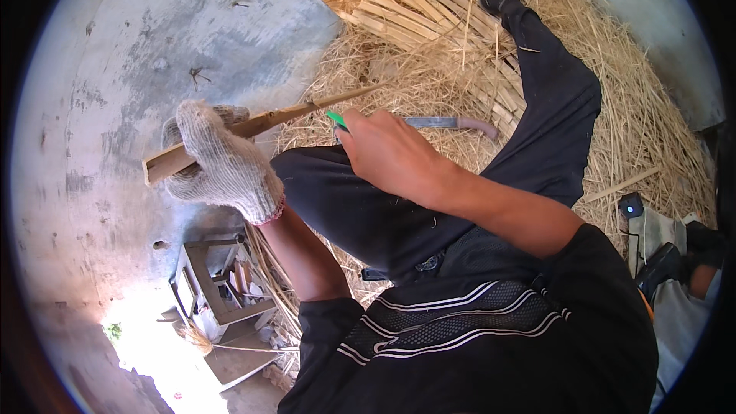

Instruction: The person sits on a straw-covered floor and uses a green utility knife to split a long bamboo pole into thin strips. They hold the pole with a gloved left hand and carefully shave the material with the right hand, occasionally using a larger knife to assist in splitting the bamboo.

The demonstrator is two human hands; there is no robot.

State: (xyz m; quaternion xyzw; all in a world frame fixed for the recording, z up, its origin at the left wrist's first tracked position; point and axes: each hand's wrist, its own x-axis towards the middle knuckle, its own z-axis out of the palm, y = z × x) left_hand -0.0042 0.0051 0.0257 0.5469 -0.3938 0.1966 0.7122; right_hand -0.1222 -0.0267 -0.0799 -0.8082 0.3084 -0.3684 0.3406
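Note:
My left hand, in a pale knitted glove, is closed around a split bamboo strip. Its cut end juts out on the left, and the thin end slants up toward the right over the shavings. Bare, my right hand curls around a small green object just below the strip's thinner half. Only the green tip shows; the fingers hide the rest, so its kind is unclear. Behind the right hand lies a long-bladed knife with a brownish handle, its blade partly covered.
Split bamboo strips lie piled at the far side on a thick bed of shavings. A worn wall rises on the left, above a wooden frame with scraps. Another person's leg shows at the right edge.

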